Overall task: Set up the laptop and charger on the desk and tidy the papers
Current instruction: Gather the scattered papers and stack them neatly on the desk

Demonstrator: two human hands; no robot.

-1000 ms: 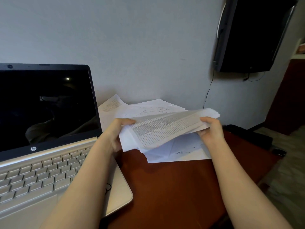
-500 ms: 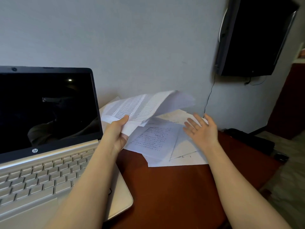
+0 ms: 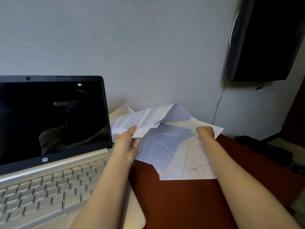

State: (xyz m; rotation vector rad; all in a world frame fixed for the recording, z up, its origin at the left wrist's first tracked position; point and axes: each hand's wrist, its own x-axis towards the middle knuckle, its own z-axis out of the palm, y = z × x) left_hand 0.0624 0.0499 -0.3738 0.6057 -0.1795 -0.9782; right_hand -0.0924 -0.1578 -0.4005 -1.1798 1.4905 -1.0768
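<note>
An open silver laptop (image 3: pixel 49 179) with a dark screen sits on the left of the reddish-brown desk (image 3: pixel 181 204). My left hand (image 3: pixel 127 142) holds a bent sheaf of printed sheets (image 3: pixel 145 118) lifted just right of the screen. More loose papers (image 3: pixel 168 149) lie spread on the desk beneath and to the right. My right hand (image 3: pixel 205 132) is curled on the far right sheet (image 3: pixel 216 129), gripping its edge. No charger shows in view.
A black wall-mounted screen (image 3: pixel 267 38) hangs at the upper right, with a thin cable (image 3: pixel 219 103) running down the grey wall. A dark flat object (image 3: pixel 264 149) lies beyond the desk's right edge. The desk's right corner falls off toward the floor.
My right hand let go of the sheaf, reached right with fingers spread, and now curls on a sheet lying at the far right. My left hand keeps the sheaf, raised toward the laptop.
</note>
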